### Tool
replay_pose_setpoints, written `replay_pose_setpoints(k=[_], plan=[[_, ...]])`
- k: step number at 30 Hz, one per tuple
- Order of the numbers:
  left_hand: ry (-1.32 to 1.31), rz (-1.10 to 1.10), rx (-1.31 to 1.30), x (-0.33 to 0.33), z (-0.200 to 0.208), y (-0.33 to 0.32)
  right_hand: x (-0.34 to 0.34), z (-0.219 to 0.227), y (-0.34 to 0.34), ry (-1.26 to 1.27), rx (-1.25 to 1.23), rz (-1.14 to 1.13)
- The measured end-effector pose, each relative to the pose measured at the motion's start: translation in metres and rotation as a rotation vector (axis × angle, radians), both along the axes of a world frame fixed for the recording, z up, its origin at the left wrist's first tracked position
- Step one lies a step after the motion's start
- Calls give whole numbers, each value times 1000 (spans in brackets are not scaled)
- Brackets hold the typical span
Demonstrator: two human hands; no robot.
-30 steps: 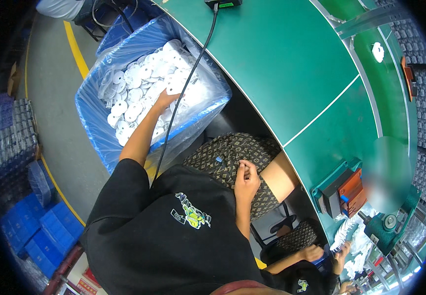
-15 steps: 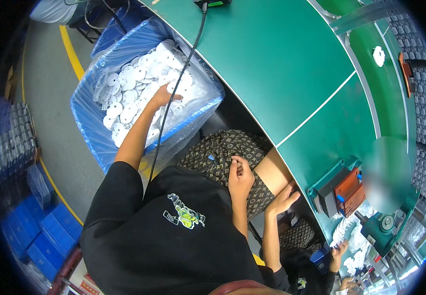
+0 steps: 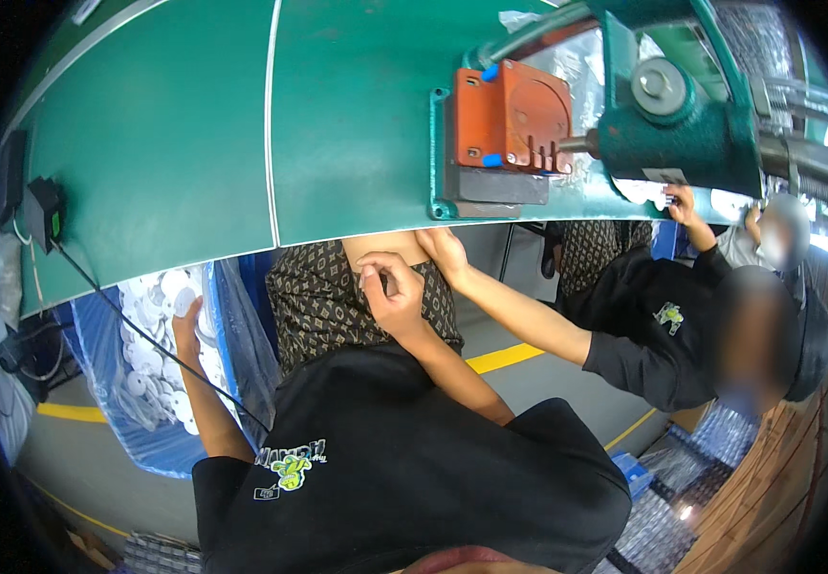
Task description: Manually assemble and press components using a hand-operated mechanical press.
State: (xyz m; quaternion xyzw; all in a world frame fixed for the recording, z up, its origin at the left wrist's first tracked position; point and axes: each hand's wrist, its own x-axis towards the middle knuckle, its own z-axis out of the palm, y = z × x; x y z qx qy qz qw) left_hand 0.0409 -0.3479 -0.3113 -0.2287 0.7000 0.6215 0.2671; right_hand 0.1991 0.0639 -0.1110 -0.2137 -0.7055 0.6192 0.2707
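Note:
My left hand (image 3: 186, 330) reaches into a bin (image 3: 242, 316) lined with clear blue plastic, at the left below the table edge. A white disc (image 3: 184, 300) shows between its thumb and fingers, and many loose white discs (image 3: 146, 359) lie around it. My right hand (image 3: 397, 295) hovers over my patterned shorts (image 3: 314, 306), fingers curled in, nothing visible in them. Beside it, a co-worker's hand (image 3: 445, 253) comes from the right, close to my bare knee and the table edge.
A green table (image 3: 366, 124) spans the front. On it stands a green hand press (image 3: 667, 143) with an orange fixture (image 3: 510, 115). A black cable (image 3: 137, 330) runs from a small black box (image 3: 44, 212) across the bin. Co-workers sit at the right.
The view has swung to the right, bringing the press and co-worker nearer the middle. My left hand stays in the bin, now with a disc at its fingers. My right hand remains curled over my lap.

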Motion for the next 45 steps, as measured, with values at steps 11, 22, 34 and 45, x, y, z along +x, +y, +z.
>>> replay_pose_setpoints(k=[11, 22, 34, 45], plan=[[-96, -126, -244, -28, -9, -3, 4, 7, 4, 13, 88, 2], [33, 19, -142, -13, -22, -21, -9, -1, 63, 188, -130, 0], [153, 316, -202, 22, 84, -3, 16, -11, 55, 119, 130, -24], [390, 459, -251, 26, 179, -104, 9, 4, 59, 112, 412, -24]])
